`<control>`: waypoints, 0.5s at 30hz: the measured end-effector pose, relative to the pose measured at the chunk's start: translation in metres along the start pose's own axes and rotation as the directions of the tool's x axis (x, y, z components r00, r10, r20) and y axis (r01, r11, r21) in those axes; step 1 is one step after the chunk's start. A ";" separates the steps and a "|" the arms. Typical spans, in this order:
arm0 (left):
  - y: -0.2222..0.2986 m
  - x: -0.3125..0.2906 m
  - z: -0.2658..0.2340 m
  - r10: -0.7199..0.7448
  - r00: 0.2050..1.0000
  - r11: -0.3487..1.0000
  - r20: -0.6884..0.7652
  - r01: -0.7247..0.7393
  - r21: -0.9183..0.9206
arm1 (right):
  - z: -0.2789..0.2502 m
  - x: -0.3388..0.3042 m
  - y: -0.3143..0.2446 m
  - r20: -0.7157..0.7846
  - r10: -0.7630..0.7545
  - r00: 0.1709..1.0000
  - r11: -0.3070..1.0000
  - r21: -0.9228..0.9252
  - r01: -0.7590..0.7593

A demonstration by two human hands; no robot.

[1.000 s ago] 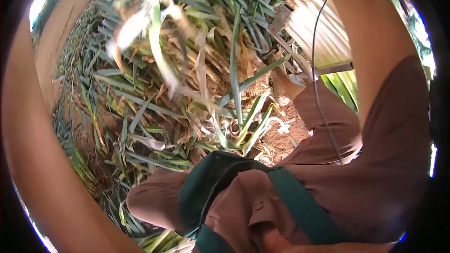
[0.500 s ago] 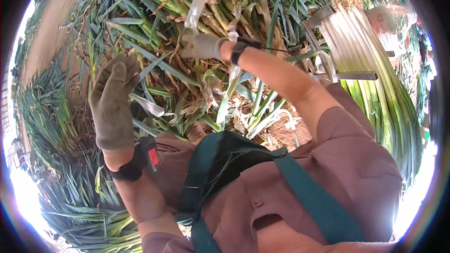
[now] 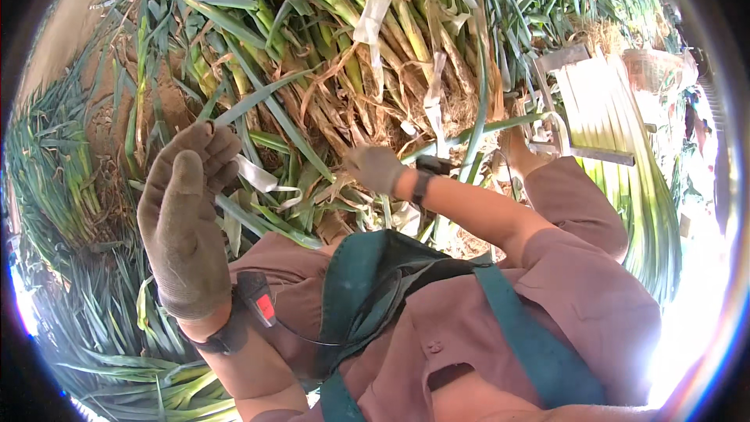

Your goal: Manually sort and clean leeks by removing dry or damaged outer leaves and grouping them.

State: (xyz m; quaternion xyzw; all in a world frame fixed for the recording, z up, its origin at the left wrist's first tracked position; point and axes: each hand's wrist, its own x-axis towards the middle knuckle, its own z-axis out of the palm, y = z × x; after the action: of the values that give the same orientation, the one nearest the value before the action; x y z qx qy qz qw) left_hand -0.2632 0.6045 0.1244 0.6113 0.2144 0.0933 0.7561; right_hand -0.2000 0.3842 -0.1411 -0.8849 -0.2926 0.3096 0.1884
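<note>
A big heap of unpeeled leeks (image 3: pixel 406 39), with brown dry outer leaves, lies in front of me. My right hand (image 3: pixel 376 169), in a grey-brown knit glove, is at the near root ends of this heap. Its fingers are curled closed among the stalks, and what they grip is hidden. At the left, my left hand (image 3: pixel 186 215) wears a matching glove and is raised palm inward. The thumb stands away from the loosely bent fingers, with nothing between them. Leaf scraps and a white strip of peel (image 3: pixel 258 176) lie between the hands.
At the right, a metal frame (image 3: pixel 598 154) holds a stack of cleaned leeks (image 3: pixel 617 125) with white shafts. More leeks (image 3: pixel 58 180) are piled along the left and lower left. My knees and green apron (image 3: pixel 359 289) are close below the hands.
My right hand has moved nearer to me and slightly right, down to the heap's near ends, and its fingers have curled. My left hand stays raised and empty. The view has shifted a little.
</note>
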 end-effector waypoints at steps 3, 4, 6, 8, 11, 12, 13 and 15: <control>0.003 0.005 0.004 -0.003 1.000 1.000 -0.007 0.003 -0.005 | 0.011 0.083 0.004 -0.142 0.076 0.987 0.991 -0.103 -0.091; 0.004 0.008 0.009 -0.012 1.000 1.000 -0.006 0.012 -0.009 | 0.024 0.106 0.011 -0.121 0.159 0.980 0.976 -0.130 -0.175; 0.002 0.006 0.001 -0.003 1.000 1.000 -0.016 0.003 -0.003 | 0.018 0.118 -0.008 -0.061 0.262 0.963 0.965 0.015 -0.262; -0.001 0.003 -0.005 0.002 0.999 1.000 -0.032 -0.001 0.013 | -0.006 0.129 -0.022 0.053 0.285 0.957 0.940 0.181 -0.290; 0.004 0.002 -0.003 0.009 0.999 0.999 -0.035 -0.007 0.053 | -0.042 0.137 -0.018 0.123 -0.035 0.992 0.701 0.710 -0.063; 0.006 -0.003 -0.011 -0.010 0.998 0.998 -0.068 0.014 0.064 | -0.057 0.124 -0.033 0.147 -0.082 0.986 0.608 0.791 -0.067; 0.004 -0.005 -0.019 -0.033 0.996 0.998 -0.082 0.038 0.057 | -0.068 0.111 -0.041 0.147 -0.074 0.986 0.576 0.814 -0.078; -0.002 0.002 -0.018 0.017 0.998 1.000 -0.060 -0.016 0.021 | -0.087 0.094 -0.034 0.046 -0.014 0.999 0.640 0.768 -0.026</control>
State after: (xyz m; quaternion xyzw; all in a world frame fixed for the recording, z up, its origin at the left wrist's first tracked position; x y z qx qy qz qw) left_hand -0.2700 0.6209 0.1190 0.6178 0.2330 0.1156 0.7421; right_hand -0.0965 0.4569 -0.1007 -0.7147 -0.1351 0.4263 0.5378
